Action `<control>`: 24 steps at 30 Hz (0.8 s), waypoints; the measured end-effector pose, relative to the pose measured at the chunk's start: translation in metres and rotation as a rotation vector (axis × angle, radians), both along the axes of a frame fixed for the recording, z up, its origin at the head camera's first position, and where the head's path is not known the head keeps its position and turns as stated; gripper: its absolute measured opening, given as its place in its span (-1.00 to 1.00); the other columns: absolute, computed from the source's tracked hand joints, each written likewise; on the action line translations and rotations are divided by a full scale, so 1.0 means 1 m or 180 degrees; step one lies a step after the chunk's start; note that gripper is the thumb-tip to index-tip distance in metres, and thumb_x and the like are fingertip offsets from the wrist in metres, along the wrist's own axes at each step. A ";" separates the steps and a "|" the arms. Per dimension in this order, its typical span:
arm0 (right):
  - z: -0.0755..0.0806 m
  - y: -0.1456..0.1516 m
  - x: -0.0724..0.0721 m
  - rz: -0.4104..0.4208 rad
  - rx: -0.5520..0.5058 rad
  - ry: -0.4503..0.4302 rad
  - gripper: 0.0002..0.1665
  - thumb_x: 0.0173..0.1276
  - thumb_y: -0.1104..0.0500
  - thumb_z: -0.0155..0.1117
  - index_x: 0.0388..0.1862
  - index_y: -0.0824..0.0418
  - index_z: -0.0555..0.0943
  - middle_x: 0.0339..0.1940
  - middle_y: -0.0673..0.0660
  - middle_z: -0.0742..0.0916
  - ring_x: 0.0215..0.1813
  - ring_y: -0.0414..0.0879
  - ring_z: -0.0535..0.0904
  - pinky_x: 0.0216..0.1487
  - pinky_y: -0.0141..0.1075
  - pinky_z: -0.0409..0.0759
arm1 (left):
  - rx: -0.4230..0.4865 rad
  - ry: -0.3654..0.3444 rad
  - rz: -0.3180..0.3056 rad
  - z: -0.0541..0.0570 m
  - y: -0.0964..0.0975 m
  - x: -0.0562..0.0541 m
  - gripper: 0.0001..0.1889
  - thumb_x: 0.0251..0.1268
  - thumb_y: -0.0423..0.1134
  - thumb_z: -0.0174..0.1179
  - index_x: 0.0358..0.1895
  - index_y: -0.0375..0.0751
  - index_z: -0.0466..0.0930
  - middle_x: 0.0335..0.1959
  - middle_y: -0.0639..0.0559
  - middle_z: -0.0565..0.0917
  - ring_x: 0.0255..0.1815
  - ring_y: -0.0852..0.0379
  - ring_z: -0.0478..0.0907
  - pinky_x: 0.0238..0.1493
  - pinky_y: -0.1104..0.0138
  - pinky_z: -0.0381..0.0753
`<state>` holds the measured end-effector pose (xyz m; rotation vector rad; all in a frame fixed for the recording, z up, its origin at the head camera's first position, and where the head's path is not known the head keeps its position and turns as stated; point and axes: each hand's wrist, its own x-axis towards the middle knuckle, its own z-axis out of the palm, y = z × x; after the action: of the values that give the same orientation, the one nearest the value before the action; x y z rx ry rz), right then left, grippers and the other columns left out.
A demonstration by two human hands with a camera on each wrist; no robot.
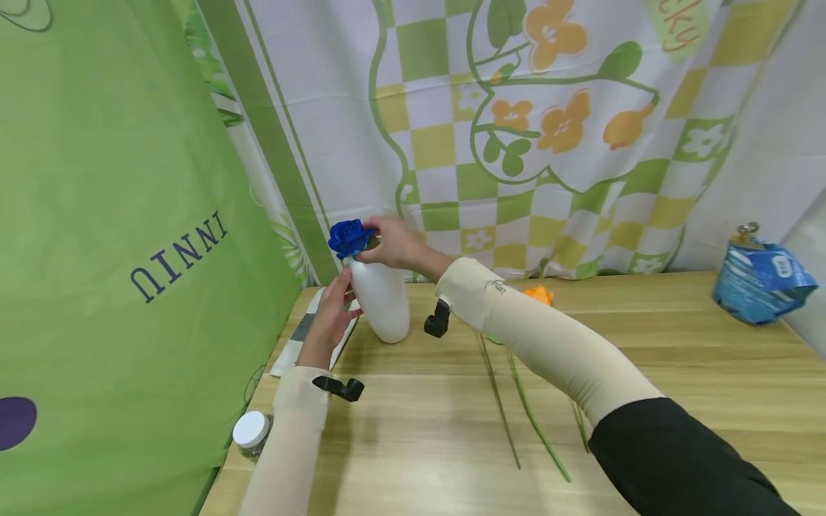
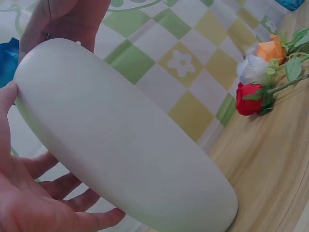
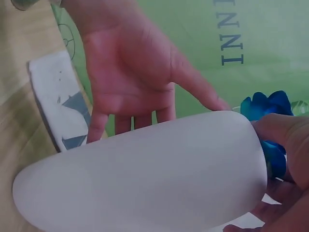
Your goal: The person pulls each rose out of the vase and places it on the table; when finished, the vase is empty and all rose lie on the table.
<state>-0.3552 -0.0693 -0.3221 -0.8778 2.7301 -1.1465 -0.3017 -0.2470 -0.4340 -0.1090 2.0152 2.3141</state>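
Note:
A white vase (image 1: 383, 304) stands near the back left of the wooden table. At its mouth is a blue rose (image 1: 348, 238), its bloom just above the rim and its stem hidden. My right hand (image 1: 400, 247) reaches over from the right and pinches the rose close under the bloom. Against the vase's left side rests my left hand (image 1: 330, 315). In the right wrist view its thumb (image 3: 200, 89) lies straight near the top of the vase, and its spread fingers meet the side.
Lying right of the vase are a red rose (image 2: 249, 99), a white rose (image 2: 253, 69) and an orange rose (image 2: 271, 48), with long stems (image 1: 529, 416). A white-lidded jar (image 1: 250, 430) and a folded cloth (image 3: 63, 96) are at the left edge. A blue bag (image 1: 764, 283) stands far right.

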 end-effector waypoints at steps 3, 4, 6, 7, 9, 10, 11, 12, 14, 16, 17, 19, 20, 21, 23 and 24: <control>-0.003 -0.006 -0.001 -0.0028 -0.0012 0.0003 -0.35 0.27 0.04 0.47 0.28 0.27 0.54 0.20 0.17 0.69 0.23 0.01 0.60 0.27 -0.17 0.54 | 0.0022 0.0019 0.0029 0.001 0.000 0.002 -0.25 0.51 0.23 -0.07 0.58 -0.11 0.08 0.50 -0.24 0.24 0.53 -0.20 0.18 0.46 -0.24 0.21; -0.004 -0.007 -0.001 -0.0061 -0.0010 0.0029 -0.38 0.27 0.04 0.47 0.24 0.27 0.56 0.17 0.17 0.71 0.19 0.01 0.61 0.25 -0.18 0.55 | 0.0020 0.0033 0.0028 0.001 0.000 0.003 -0.26 0.52 0.23 -0.07 0.58 -0.11 0.09 0.50 -0.24 0.25 0.52 -0.20 0.19 0.45 -0.24 0.21; -0.005 -0.009 -0.001 -0.0117 -0.0024 0.0102 -0.44 0.26 0.04 0.47 0.17 0.27 0.60 0.10 0.16 0.74 0.13 0.00 0.62 0.22 -0.18 0.56 | 0.0023 0.0052 0.0031 0.001 0.000 0.004 -0.27 0.52 0.22 -0.07 0.57 -0.12 0.11 0.48 -0.24 0.26 0.51 -0.20 0.21 0.44 -0.24 0.22; -0.006 -0.009 -0.001 -0.0136 -0.0049 0.0133 -0.47 0.26 0.05 0.46 0.15 0.26 0.61 0.08 0.16 0.74 0.12 0.00 0.63 0.20 -0.18 0.56 | 0.0030 0.0054 0.0038 0.001 0.001 0.004 -0.28 0.52 0.21 -0.07 0.56 -0.12 0.13 0.47 -0.23 0.28 0.50 -0.19 0.22 0.44 -0.24 0.22; -0.007 -0.009 -0.002 -0.0198 -0.0146 0.0172 -0.45 0.25 0.04 0.46 0.17 0.26 0.61 0.10 0.15 0.74 0.15 0.00 0.63 0.22 -0.19 0.56 | 0.0041 0.0055 0.0039 0.002 0.002 0.003 -0.31 0.53 0.20 -0.07 0.54 -0.12 0.16 0.45 -0.21 0.30 0.49 -0.18 0.24 0.43 -0.23 0.23; -0.008 -0.009 -0.002 -0.0231 -0.0200 0.0188 -0.43 0.25 0.05 0.46 0.19 0.26 0.60 0.13 0.16 0.74 0.18 0.00 0.62 0.24 -0.18 0.55 | 0.0045 0.0051 0.0050 0.001 0.002 0.003 -0.32 0.53 0.19 -0.06 0.54 -0.11 0.18 0.44 -0.20 0.32 0.48 -0.17 0.25 0.42 -0.23 0.24; -0.008 -0.010 -0.002 -0.0262 -0.0275 0.0201 -0.41 0.25 0.05 0.46 0.22 0.26 0.59 0.16 0.17 0.72 0.22 0.01 0.61 0.27 -0.18 0.55 | 0.0039 0.0047 0.0056 0.001 0.002 0.003 -0.33 0.53 0.19 -0.06 0.53 -0.10 0.19 0.43 -0.20 0.33 0.47 -0.17 0.26 0.42 -0.22 0.24; -0.008 -0.010 -0.002 -0.0290 -0.0381 0.0193 -0.40 0.26 0.06 0.46 0.24 0.27 0.58 0.18 0.18 0.72 0.22 0.04 0.61 0.25 -0.16 0.56 | 0.0030 0.0050 0.0055 0.001 0.002 0.003 -0.33 0.53 0.20 -0.05 0.52 -0.10 0.21 0.43 -0.19 0.34 0.47 -0.17 0.26 0.42 -0.22 0.25; -0.007 -0.011 -0.002 -0.0371 -0.0604 0.0190 -0.37 0.26 0.09 0.46 0.27 0.29 0.56 0.19 0.21 0.71 0.21 0.06 0.61 0.22 -0.16 0.57 | -0.0002 0.0047 0.0030 0.001 0.003 0.002 -0.31 0.51 0.22 -0.04 0.53 -0.08 0.20 0.43 -0.19 0.33 0.46 -0.17 0.26 0.42 -0.22 0.26; -0.005 -0.011 -0.002 -0.0422 -0.0802 0.0189 -0.39 0.26 0.12 0.47 0.26 0.29 0.56 0.16 0.23 0.72 0.15 0.08 0.63 0.16 -0.16 0.60 | -0.0029 0.0043 0.0018 0.001 0.002 0.002 -0.29 0.48 0.25 -0.02 0.53 -0.07 0.21 0.43 -0.19 0.33 0.46 -0.17 0.26 0.43 -0.22 0.27; -0.004 -0.012 -0.001 -0.0417 -0.0919 0.0152 -0.40 0.26 0.14 0.47 0.25 0.30 0.56 0.13 0.24 0.73 0.12 0.08 0.65 0.13 -0.17 0.62 | -0.0037 0.0040 0.0011 0.001 0.002 0.001 -0.28 0.47 0.26 -0.02 0.53 -0.06 0.20 0.43 -0.19 0.33 0.46 -0.18 0.26 0.43 -0.22 0.27; -0.003 -0.013 0.000 -0.0405 -0.1080 0.0081 -0.42 0.25 0.16 0.48 0.23 0.29 0.57 0.09 0.25 0.75 0.07 0.07 0.68 0.09 -0.20 0.65 | -0.0039 0.0022 0.0012 0.001 0.002 0.001 -0.27 0.46 0.27 -0.01 0.53 -0.05 0.20 0.43 -0.19 0.32 0.46 -0.18 0.26 0.43 -0.21 0.26; -0.003 -0.014 0.000 -0.0375 -0.1145 0.0035 -0.42 0.25 0.17 0.48 0.23 0.29 0.57 0.09 0.25 0.76 0.07 0.06 0.70 0.10 -0.21 0.66 | -0.0034 0.0017 0.0022 0.000 0.001 0.001 -0.27 0.46 0.27 -0.02 0.53 -0.06 0.20 0.43 -0.19 0.32 0.46 -0.18 0.26 0.44 -0.22 0.25; -0.002 -0.015 0.002 -0.0341 -0.1182 -0.0009 -0.42 0.25 0.17 0.48 0.23 0.29 0.57 0.08 0.25 0.76 0.07 0.06 0.72 0.09 -0.22 0.67 | -0.0037 0.0012 0.0029 0.000 0.001 0.001 -0.27 0.47 0.27 -0.02 0.54 -0.06 0.20 0.43 -0.19 0.32 0.46 -0.18 0.25 0.44 -0.22 0.25; -0.001 -0.016 0.004 -0.0271 -0.1238 -0.0064 -0.42 0.25 0.18 0.49 0.23 0.30 0.56 0.07 0.27 0.76 0.07 0.06 0.73 0.09 -0.22 0.68 | -0.0046 0.0012 0.0024 0.000 0.001 0.001 -0.28 0.48 0.26 -0.04 0.54 -0.05 0.19 0.44 -0.19 0.31 0.46 -0.18 0.25 0.44 -0.21 0.25; 0.000 -0.016 0.004 -0.0254 -0.1244 -0.0065 -0.42 0.25 0.18 0.49 0.22 0.30 0.56 0.07 0.27 0.76 0.06 0.05 0.74 0.08 -0.22 0.69 | -0.0049 0.0011 0.0023 0.000 0.001 0.001 -0.29 0.49 0.26 -0.05 0.54 -0.05 0.19 0.44 -0.19 0.31 0.46 -0.18 0.24 0.44 -0.21 0.25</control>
<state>-0.3508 -0.0854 -0.3218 -0.7866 2.5868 -1.7324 -0.3008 -0.2461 -0.4342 -0.1135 2.0377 2.3050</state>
